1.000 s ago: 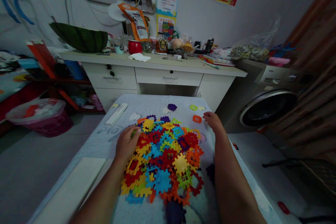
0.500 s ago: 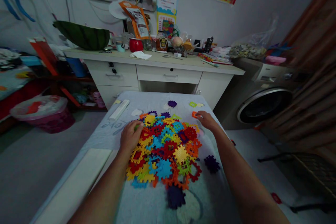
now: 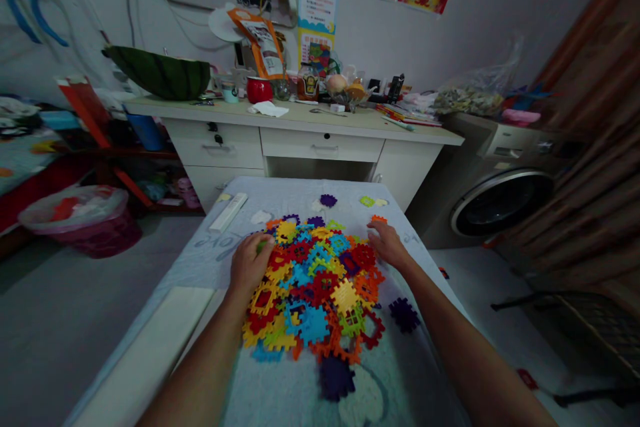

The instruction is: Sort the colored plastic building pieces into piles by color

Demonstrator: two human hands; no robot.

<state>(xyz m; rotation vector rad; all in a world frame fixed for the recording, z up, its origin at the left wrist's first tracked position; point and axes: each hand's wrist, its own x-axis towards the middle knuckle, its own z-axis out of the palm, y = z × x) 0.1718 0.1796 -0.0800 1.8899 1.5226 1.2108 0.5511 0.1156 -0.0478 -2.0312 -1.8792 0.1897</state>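
Most colourful interlocking plastic tiles (image 3: 320, 283) sit heaped, few purple strays (image 3: 404, 315) outside. Left hand (image 3: 251, 265) fingers curled on heap, hold unclear; right hand (image 3: 387, 248) fingers spread, empty.

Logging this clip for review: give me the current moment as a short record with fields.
Setting: cloth-covered table before a desk and washing machine
Left hand: on the left edge of the pile of colourful interlocking pieces, green piece at its fingertips
Right hand: flat at the pile's far right edge, beside a loose orange piece
Strays: purple piece right of the pile, another nearer
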